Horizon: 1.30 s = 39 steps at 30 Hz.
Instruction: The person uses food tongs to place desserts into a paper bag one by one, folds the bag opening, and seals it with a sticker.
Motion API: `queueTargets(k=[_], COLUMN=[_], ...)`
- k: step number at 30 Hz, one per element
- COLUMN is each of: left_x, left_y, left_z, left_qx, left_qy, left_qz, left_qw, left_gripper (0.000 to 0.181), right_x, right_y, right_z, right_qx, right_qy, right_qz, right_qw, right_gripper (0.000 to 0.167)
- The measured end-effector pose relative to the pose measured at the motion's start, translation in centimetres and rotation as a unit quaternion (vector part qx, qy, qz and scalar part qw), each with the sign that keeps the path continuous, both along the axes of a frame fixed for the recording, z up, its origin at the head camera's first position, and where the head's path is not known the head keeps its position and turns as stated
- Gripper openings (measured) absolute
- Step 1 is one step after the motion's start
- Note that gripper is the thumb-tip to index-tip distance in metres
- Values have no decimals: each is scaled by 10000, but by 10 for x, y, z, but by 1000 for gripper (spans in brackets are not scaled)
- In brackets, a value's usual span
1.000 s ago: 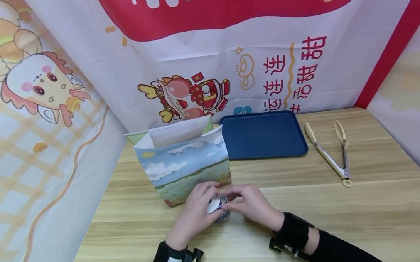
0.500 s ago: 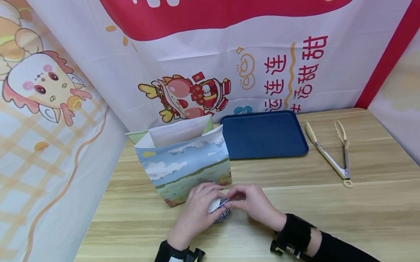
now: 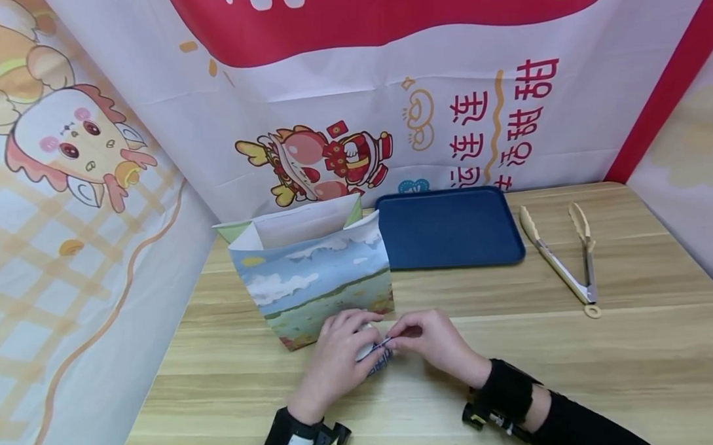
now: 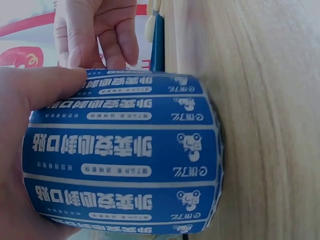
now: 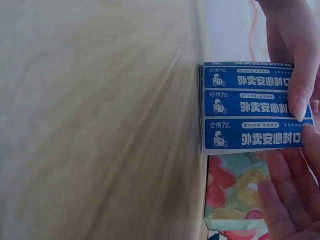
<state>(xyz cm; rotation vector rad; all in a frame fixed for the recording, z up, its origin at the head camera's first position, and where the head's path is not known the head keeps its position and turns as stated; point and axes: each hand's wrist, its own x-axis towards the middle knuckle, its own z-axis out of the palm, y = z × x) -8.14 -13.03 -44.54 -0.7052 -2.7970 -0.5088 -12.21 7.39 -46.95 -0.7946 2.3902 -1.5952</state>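
Note:
A roll of blue sticker labels (image 4: pixel 120 150) with white print stands on its end on the table. My left hand (image 3: pixel 338 360) grips it from the left, thumb on the near side and fingers over its far side, as the head view shows. At the roll's right side, my right hand (image 3: pixel 434 341) pinches the edge of the label strip (image 5: pixel 255 134) between thumb and fingertips. The right wrist view shows its other fingers (image 5: pixel 287 185) extended below. In the head view, both hands cover much of the roll.
A paper bag (image 3: pixel 317 276) printed with sky and meadow stands open-topped just behind my left hand. Behind it to the right lies a dark blue tray (image 3: pixel 451 229). Spread tongs (image 3: pixel 561 268) with beige tips lie at the right on the wooden table (image 3: pixel 644 356).
My right hand has shifted slightly right, drawing the strip's edge out from the roll. The left hand stays nearly in place around the roll. Bag, tray and tongs are unmoved.

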Motion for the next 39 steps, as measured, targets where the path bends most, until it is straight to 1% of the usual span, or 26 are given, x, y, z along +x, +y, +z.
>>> queueTargets(k=[3, 6, 9, 11, 14, 17, 22, 28, 29, 31, 34, 39], left_x=[0, 0, -1, -1, -2, -2, -2, -1, -1, -1, -1, -1], left_y=[1, 2, 2, 3, 2, 2, 2, 2, 2, 2, 2, 2], left_z=[1, 2, 2, 3, 3, 3, 4, 5, 5, 6, 6, 7], left_qx=[106, 132, 89, 65, 67, 119, 218, 289, 290, 285, 267, 248], left_qy=[-32, -57, -97, -131, -184, -271, -445, -563, -575, -588, -619, -705], left_qz=[63, 100, 134, 157, 178, 176, 148, 147, 142, 136, 121, 155], left_qw=[9999, 9998, 9998, 9998, 9996, 9994, 9987, 9979, 9978, 9978, 9977, 9971], left_gripper=[15, 15, 14, 14, 14, 13, 10, 9, 9, 9, 9, 10], right_x=[1, 2, 4, 5, 6, 8, 9, 10, 10, 11, 11, 10], right_y=[1, 1, -1, -1, -2, -2, -1, -1, -1, -1, 0, 3], right_z=[0, 1, 3, 5, 7, 9, 10, 11, 11, 11, 11, 11], right_qx=[28, 116, 314, 473, 767, 1010, 1295, 1421, 1423, 1429, 1450, 1478], right_qy=[383, 847, 1310, 1634, 2168, 2598, 2995, 3777, 3856, 3934, 3959, 4098], right_qz=[-45, -158, -296, -373, -456, -502, -483, -469, -470, -462, -390, -177], right_qw=[9993, 9962, 9904, 9847, 9721, 9591, 9440, 9138, 9104, 9070, 9059, 8999], right_gripper=[5, 5, 3, 3, 5, 7, 12, 21, 22, 23, 24, 20])
